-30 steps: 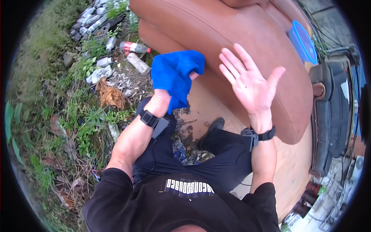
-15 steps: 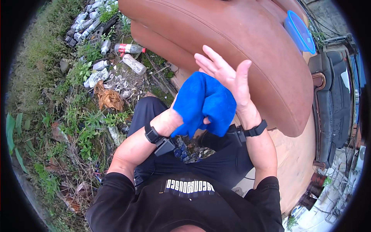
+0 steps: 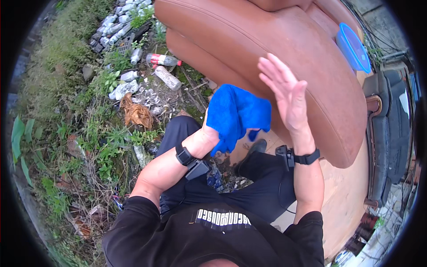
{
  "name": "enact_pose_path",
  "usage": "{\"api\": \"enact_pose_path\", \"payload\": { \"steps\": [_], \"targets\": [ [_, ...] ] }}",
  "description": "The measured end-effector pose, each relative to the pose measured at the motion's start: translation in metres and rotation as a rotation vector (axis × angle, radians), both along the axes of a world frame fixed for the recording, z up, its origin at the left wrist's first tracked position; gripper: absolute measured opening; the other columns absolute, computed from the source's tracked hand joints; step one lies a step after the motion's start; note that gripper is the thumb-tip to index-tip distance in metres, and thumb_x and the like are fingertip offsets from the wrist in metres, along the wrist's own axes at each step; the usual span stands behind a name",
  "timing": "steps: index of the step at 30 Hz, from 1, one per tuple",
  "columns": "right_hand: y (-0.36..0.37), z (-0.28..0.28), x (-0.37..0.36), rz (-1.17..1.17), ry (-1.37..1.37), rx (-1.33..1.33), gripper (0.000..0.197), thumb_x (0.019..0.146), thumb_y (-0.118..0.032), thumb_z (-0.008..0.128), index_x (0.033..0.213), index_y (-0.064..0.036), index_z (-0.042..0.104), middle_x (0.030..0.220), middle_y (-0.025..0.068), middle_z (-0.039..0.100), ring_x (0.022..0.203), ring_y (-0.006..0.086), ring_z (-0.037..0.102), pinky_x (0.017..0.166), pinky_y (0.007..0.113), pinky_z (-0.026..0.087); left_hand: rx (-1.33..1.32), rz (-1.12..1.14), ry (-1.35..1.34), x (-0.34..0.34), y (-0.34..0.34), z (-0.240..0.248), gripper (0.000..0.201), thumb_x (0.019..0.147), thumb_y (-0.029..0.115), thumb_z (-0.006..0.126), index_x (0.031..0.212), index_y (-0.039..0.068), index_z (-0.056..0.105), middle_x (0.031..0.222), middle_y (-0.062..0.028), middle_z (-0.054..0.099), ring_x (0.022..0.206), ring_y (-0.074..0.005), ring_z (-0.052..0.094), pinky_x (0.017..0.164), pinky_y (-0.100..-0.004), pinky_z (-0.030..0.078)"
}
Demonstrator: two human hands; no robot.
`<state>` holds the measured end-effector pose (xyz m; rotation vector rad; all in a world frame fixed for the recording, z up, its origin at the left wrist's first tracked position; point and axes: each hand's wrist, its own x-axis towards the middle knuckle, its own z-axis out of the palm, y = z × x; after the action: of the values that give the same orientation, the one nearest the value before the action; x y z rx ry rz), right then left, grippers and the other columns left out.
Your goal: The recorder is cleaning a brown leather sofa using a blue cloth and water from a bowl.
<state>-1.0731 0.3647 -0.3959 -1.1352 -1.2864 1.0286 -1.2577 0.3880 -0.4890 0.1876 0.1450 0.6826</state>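
A bright blue cloth (image 3: pixel 231 113) is draped over my left hand (image 3: pixel 210 132), which grips it from beneath. Folds of the fabric hide most of those fingers, and one lower corner dangles. Just right of the cloth, apart from it, my right hand (image 3: pixel 287 98) is raised with nothing in it, its fingers stretched out and the thumb held away. Behind both hands rises the padded side of a brown leather sofa (image 3: pixel 253 44); neither hand visibly touches it.
A blue plastic basin (image 3: pixel 353 46) stands by the sofa's far right. Dark grey cushioned seating (image 3: pixel 387 129) lies further right. On the left, weeds (image 3: pixel 111 155), a red-labelled plastic bottle (image 3: pixel 162 59), a whitish bottle (image 3: pixel 167 78) and a crumpled brown wrapper (image 3: pixel 135 111) litter the ground.
My right hand has come away from the cloth and moved right. The cloth stays in my left hand, its folds shifted. The whole view has shifted slightly.
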Motion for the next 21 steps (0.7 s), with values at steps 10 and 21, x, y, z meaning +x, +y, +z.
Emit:
{"api": "enact_pose_path", "payload": {
  "steps": [10,21],
  "targets": [
    [-0.001,0.021,0.024,-0.493,-0.678,0.399,0.064,0.110,-0.047,0.048,0.148,0.0043,0.051,0.150,0.0166,0.055,0.143,0.0268,0.048,0.120,0.042,0.036,0.083,0.538,-0.013,-0.027,0.058,-0.021,0.057,0.106,0.042,0.049,0.143,-0.001,0.053,0.144,-0.0201,0.060,0.132,-0.0370,0.057,0.119,-0.0519,0.039],
    [0.062,0.034,0.021,-0.298,-1.635,0.078,0.083,0.099,-0.058,0.060,0.158,-0.0049,0.039,0.161,0.0266,0.038,0.150,0.0438,0.033,0.123,0.054,0.026,0.297,0.940,0.174,0.004,0.096,-0.046,0.058,0.111,0.046,0.041,0.150,0.004,0.047,0.142,-0.0117,0.059,0.130,-0.0274,0.058,0.115,-0.0466,0.043]
  ]
}}
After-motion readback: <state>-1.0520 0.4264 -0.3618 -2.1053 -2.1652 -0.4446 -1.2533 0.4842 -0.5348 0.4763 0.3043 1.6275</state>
